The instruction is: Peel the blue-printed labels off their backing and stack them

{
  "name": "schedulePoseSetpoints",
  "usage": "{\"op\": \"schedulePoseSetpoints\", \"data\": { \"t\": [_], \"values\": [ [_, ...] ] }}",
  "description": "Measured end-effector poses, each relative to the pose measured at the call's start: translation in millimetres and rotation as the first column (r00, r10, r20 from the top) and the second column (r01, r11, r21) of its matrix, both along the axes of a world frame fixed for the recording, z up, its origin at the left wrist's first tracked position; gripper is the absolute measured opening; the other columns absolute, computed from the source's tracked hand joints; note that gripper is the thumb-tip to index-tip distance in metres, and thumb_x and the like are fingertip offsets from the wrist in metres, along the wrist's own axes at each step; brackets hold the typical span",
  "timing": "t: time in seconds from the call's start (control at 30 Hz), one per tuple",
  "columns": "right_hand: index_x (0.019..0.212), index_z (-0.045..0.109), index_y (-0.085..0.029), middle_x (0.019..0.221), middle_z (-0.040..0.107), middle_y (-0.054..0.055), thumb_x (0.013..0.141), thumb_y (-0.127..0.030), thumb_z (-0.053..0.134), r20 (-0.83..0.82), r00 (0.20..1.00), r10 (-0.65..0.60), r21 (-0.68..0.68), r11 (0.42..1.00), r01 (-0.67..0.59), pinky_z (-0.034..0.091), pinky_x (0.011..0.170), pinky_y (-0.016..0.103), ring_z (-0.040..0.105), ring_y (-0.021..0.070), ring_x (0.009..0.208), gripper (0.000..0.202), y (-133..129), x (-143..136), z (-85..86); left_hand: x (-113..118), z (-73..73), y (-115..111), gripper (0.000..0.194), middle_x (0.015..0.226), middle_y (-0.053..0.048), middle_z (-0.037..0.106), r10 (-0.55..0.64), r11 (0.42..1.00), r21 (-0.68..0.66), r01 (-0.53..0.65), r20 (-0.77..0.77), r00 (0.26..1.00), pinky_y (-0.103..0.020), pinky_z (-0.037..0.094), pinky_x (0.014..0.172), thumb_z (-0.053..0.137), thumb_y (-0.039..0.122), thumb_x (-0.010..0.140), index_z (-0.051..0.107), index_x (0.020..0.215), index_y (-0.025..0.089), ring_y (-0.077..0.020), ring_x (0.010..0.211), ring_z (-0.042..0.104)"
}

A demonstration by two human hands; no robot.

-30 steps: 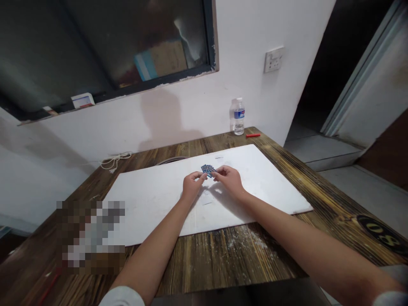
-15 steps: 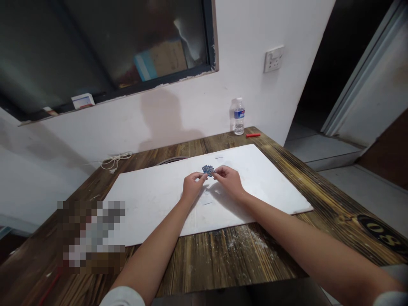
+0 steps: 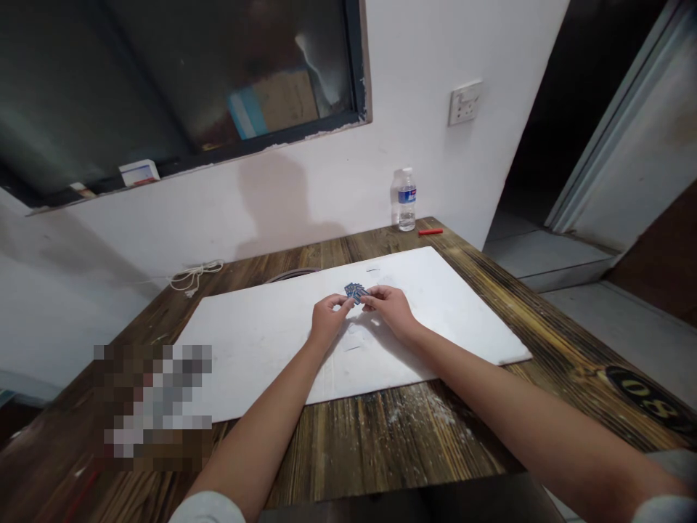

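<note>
A fan of small dark blue patterned cards point(image 3: 356, 291), which look like playing cards, is held above the white board point(image 3: 261, 349). My left hand point(image 3: 328, 316) pinches the fan's left lower side between thumb and fingers. From the other side, my right hand point(image 3: 392, 309) grips the right part of the fan, thumb and fingertips closed on it. The cards' far faces are turned away from me. On the board, a pale flat piece with a thin dark edge point(image 3: 353, 348) lies below the hands, and a short dark mark point(image 3: 373, 270) shows beyond them; I cannot tell what either is.
The board rests on a dark wooden table point(image 3: 381, 443). At the back stand a water bottle point(image 3: 406, 200) and a red stick-like item point(image 3: 430, 232). A white cable point(image 3: 194, 274) lies back left. A pixelated patch hides something at the front left.
My right hand has shifted slightly and the fan spreads a little further to the right. My left hand stays nearly still. The view has moved very slightly.
</note>
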State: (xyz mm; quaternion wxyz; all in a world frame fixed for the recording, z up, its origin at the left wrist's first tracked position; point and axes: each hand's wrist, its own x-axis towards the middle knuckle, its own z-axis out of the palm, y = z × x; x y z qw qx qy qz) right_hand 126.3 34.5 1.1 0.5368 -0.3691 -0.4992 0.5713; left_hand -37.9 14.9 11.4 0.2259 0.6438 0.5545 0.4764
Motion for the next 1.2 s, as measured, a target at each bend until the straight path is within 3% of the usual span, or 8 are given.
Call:
{"op": "schedulePoseSetpoints", "data": {
  "t": [0.3, 0.43, 0.67, 0.83, 0.9, 1.0, 1.1, 1.2],
  "values": [
    [0.068, 0.063, -0.019, 0.062, 0.063, 0.000, 0.057, -0.041, 0.081, -0.064, 0.998, 0.009, 0.009, 1.000, -0.008, 0.050, 0.063, 0.032, 0.060, 0.0160, 0.060, 0.031, 2, 2, 0.5, 1, 3.6, -2, 0.025, 0.073, -0.002, 0.068, -0.047, 0.997, 0.061, 0.049, -0.038, 0.998, -0.028, 0.046, 0.076, 0.063, 0.040, 0.079, 0.069, 0.068, 0.019, -0.0172, 0.074, 0.062],
    [0.086, 0.065, -0.021, 0.061, 0.062, -0.003, 0.059, -0.039, 0.081, -0.082, 0.996, 0.035, 0.022, 0.999, -0.033, 0.049, 0.064, 0.033, 0.058, 0.0151, 0.059, 0.037, 2, 6, 4.7, 2, 5.5, -4, 0.023, 0.074, -0.003, 0.069, -0.064, 0.996, 0.068, 0.065, -0.028, 0.998, -0.028, 0.046, 0.076, 0.064, 0.039, 0.079, 0.069, 0.069, 0.019, -0.0179, 0.076, 0.063],
    [0.080, 0.071, -0.017, 0.067, 0.063, 0.001, 0.065, -0.042, 0.075, 0.007, 0.995, 0.095, 0.078, 0.992, -0.095, 0.047, 0.065, 0.033, 0.054, 0.0139, 0.061, 0.029, 6, 9, 2.7, 3, 5.8, -5, 0.022, 0.077, -0.003, 0.071, -0.088, 0.995, 0.050, 0.090, -0.033, 0.996, -0.029, 0.047, 0.077, 0.063, 0.039, 0.079, 0.071, 0.073, 0.019, -0.0185, 0.078, 0.064],
    [0.086, 0.071, -0.018, 0.073, 0.067, 0.002, 0.074, -0.039, 0.067, 0.207, 0.978, -0.022, 0.173, 0.985, -0.015, 0.046, 0.068, 0.032, 0.058, 0.0166, 0.070, 0.024, 12, 14, 0.1, 2, 6.3, -4, 0.023, 0.077, -0.003, 0.071, -0.013, 0.999, 0.037, 0.014, -0.024, 1.000, -0.027, 0.046, 0.075, 0.062, 0.037, 0.079, 0.071, 0.071, 0.018, -0.0174, 0.077, 0.063],
    [0.082, 0.072, -0.019, 0.076, 0.068, 0.003, 0.076, -0.035, 0.067, 0.460, 0.886, -0.054, 0.285, 0.954, -0.090, 0.044, 0.071, 0.031, 0.059, 0.0171, 0.073, 0.018, 14, 20, 3.8, 2, 5.8, -3, 0.023, 0.077, -0.003, 0.071, 0.036, 0.999, 0.032, -0.036, -0.003, 0.999, -0.027, 0.045, 0.074, 0.061, 0.037, 0.079, 0.071, 0.071, 0.017, -0.0173, 0.077, 0.063],
    [0.080, 0.074, -0.023, 0.090, 0.068, 0.005, 0.067, -0.035, 0.078, 0.818, 0.573, -0.055, 0.334, 0.855, -0.396, 0.041, 0.079, 0.032, 0.057, 0.0221, 0.089, 0.018, 15, 29, 12.5, 1, 4.3, -1, 0.024, 0.076, -0.004, 0.071, 0.117, 0.993, 0.012, -0.118, 0.036, 0.992, -0.027, 0.046, 0.073, 0.062, 0.037, 0.079, 0.071, 0.072, 0.016, -0.0176, 0.076, 0.063],
    [0.084, 0.076, -0.027, 0.103, 0.065, 0.007, 0.057, -0.041, 0.086, 0.948, 0.312, -0.065, 0.231, 0.815, -0.531, 0.040, 0.080, 0.034, 0.052, 0.0290, 0.102, 0.032, 11, 32, 19.9, 1, 2.9, 0, 0.025, 0.077, -0.005, 0.072, 0.143, 0.990, 0.009, -0.144, 0.058, 0.988, -0.028, 0.046, 0.074, 0.062, 0.037, 0.078, 0.071, 0.072, 0.015, -0.0178, 0.077, 0.063],
    [0.083, 0.076, -0.027, 0.105, 0.063, 0.008, 0.061, -0.040, 0.084, 0.976, 0.214, -0.036, 0.152, 0.817, -0.556, 0.040, 0.078, 0.033, 0.051, 0.0300, 0.103, 0.027, 5, 28, 24.0, 0, 1.7, 1, 0.025, 0.078, -0.006, 0.072, 0.138, 0.990, 0.007, -0.139, 0.071, 0.988, -0.028, 0.047, 0.075, 0.062, 0.038, 0.079, 0.071, 0.072, 0.016, -0.0181, 0.077, 0.064]
  ]
}}
